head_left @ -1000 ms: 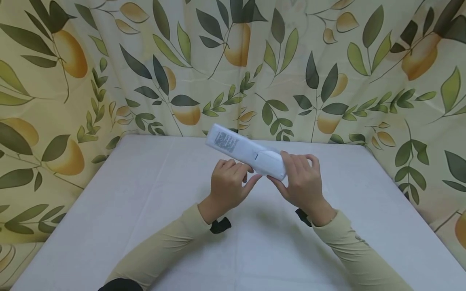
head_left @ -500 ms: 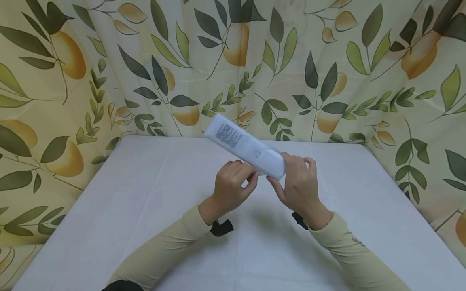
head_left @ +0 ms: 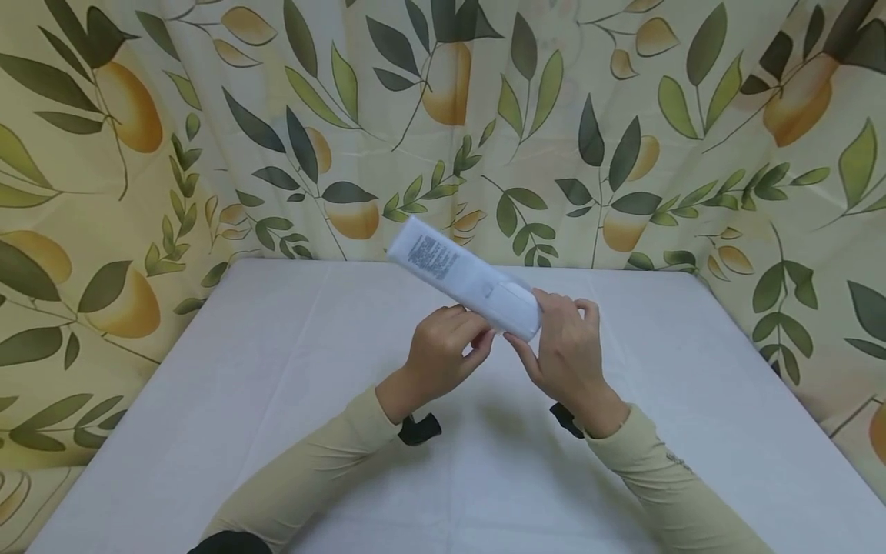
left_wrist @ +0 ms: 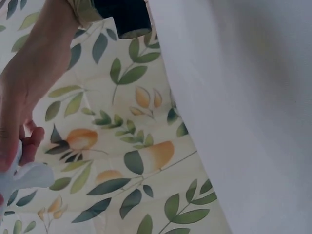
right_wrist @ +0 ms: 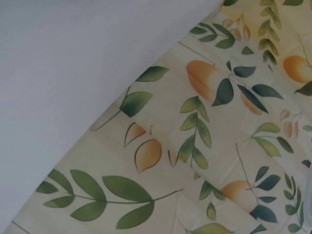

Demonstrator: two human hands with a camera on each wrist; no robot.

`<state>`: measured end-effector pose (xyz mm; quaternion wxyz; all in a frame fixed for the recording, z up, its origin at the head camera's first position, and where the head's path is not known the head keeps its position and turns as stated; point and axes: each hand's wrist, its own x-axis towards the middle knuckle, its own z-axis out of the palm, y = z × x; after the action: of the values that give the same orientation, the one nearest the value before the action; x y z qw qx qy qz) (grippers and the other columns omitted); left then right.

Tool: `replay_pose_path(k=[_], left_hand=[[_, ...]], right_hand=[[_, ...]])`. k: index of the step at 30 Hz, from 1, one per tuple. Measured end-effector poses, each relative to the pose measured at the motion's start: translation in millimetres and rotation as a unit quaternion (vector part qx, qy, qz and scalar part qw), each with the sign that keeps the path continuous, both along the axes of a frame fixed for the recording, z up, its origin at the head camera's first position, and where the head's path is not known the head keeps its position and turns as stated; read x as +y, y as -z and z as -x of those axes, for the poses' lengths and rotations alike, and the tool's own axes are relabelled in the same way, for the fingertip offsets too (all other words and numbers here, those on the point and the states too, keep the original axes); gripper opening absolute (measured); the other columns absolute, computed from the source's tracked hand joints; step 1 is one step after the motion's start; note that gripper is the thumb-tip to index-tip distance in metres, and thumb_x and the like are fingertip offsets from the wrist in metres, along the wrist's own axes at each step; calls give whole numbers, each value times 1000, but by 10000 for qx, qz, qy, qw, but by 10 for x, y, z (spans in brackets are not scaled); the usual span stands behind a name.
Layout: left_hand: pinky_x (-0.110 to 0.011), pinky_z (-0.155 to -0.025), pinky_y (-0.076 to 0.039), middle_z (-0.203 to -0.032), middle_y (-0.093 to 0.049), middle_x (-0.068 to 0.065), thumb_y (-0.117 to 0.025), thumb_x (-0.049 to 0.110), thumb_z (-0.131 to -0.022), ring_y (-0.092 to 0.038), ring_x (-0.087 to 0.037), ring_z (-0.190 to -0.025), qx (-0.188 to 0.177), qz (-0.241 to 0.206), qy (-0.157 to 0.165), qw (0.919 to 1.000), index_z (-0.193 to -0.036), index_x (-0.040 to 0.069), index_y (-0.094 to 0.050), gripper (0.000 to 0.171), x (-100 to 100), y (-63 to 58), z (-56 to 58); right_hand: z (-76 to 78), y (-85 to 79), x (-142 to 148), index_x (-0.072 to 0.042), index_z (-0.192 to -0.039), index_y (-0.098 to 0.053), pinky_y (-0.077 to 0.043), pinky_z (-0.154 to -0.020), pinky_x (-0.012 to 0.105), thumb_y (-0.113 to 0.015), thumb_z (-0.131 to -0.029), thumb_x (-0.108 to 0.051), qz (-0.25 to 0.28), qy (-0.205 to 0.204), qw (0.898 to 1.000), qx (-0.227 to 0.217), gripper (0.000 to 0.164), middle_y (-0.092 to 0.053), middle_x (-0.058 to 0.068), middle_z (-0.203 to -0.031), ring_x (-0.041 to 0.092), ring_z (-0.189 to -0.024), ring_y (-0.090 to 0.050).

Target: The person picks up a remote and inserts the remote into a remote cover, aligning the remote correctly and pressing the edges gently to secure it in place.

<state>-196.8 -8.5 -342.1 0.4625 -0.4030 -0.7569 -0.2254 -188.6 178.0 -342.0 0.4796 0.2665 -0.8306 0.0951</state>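
A long white object (head_left: 471, 281) with rounded edges bears a block of dark print near its far end and is held tilted above the table, that end up to the left. My right hand (head_left: 573, 358) grips its near right end, fingers over the top and thumb beneath. At its lower edge my left hand (head_left: 446, 350) pinches with thumb and curled forefinger. In the left wrist view a pale flap-like part (left_wrist: 34, 176) of the object sticks out beside the left fingers. Its exact kind cannot be told. The right wrist view does not show the right hand.
A white-covered table (head_left: 332, 477) spreads beneath both hands. Behind it and at the sides hangs a curtain (head_left: 429, 154) printed with leaves and fruit. Dark wrist mounts (head_left: 419, 429) sit under the sleeved wrists.
The object's far end has tipped slightly upward. My left thumb has closed in to its forefinger at the lower edge; the right hand has shifted slightly left, still gripping.
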Motion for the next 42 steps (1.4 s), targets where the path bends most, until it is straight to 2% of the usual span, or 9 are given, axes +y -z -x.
replay_pose_path(k=[4,6,8,11,14,18,25,34,42], left_hand=[[-18,-51,-40,-62,-62,2,-75,19,-79,-50,-9,-53,83,164,-662,9976,-79,9,-66,13,-61,-25,31],[-19,-51,-41,-62,-64,2,-77,23,-77,-52,-10,-54,349,218,-845,9956,-77,9,-66,17,-99,-50,41],[-22,-55,-44,-68,-66,0,-78,27,-75,-56,-12,-60,663,194,-965,9929,-79,9,-68,21,-130,-90,42],[-28,-72,-47,-86,-66,-3,-74,36,-78,-58,-17,-78,799,432,-1169,9890,-96,12,-72,30,-154,-150,54],[-34,-83,-44,-95,-64,-2,-68,39,-84,-56,-19,-90,436,893,-1138,9885,-110,18,-71,33,-159,-184,67],[-36,-87,-44,-91,-68,2,-67,27,-86,-58,-16,-90,58,1251,-785,9890,-103,18,-73,20,-161,-172,69],[-32,-85,-46,-85,-69,5,-71,20,-83,-59,-13,-87,259,1270,-491,9903,-92,14,-76,12,-159,-172,51],[-30,-84,-47,-84,-69,4,-70,18,-83,-59,-13,-85,325,1344,-535,9889,-87,14,-75,7,-126,-239,11],[-29,-82,-48,-83,-69,3,-72,18,-82,-60,-13,-83,323,1232,-660,9897,-87,13,-74,8,-119,-203,-8]], right_hand=[[44,-8,75,6,-119,-44,-44,-70,54,-31,-97,-50,-438,59,9990,-35,61,-58,23,-100,38,-85,-59],[59,9,127,6,-119,-44,-45,-69,54,-30,-98,-49,-716,13,9974,30,61,-58,23,-98,38,-83,-59],[63,37,178,6,-118,-44,-45,-68,54,-33,-98,-47,-980,-127,9950,110,58,-59,22,-96,36,-81,-59],[65,79,232,6,-117,-45,-46,-67,53,-32,-98,-43,-1254,-415,9907,314,54,-59,21,-92,34,-76,-59],[63,103,245,7,-116,-45,-46,-67,54,-29,-99,-41,-1339,-675,9877,446,53,-59,22,-92,35,-74,-59],[50,130,234,7,-114,-47,-46,-66,53,-32,-99,-41,-1355,-914,9852,518,52,-60,21,-92,34,-71,-59],[11,171,202,7,-109,-51,-45,-68,50,-36,-99,-41,-1477,-1138,9808,572,52,-61,20,-89,31,-69,-60],[1,125,132,9,-108,-50,-44,-66,50,-35,-99,-41,-1423,-1415,9783,516,53,-60,20,-89,31,-69,-58],[26,120,118,8,-108,-51,-45,-67,50,-32,-100,-42,-1640,-1284,9768,497,54,-61,20,-90,31,-73,-60]])
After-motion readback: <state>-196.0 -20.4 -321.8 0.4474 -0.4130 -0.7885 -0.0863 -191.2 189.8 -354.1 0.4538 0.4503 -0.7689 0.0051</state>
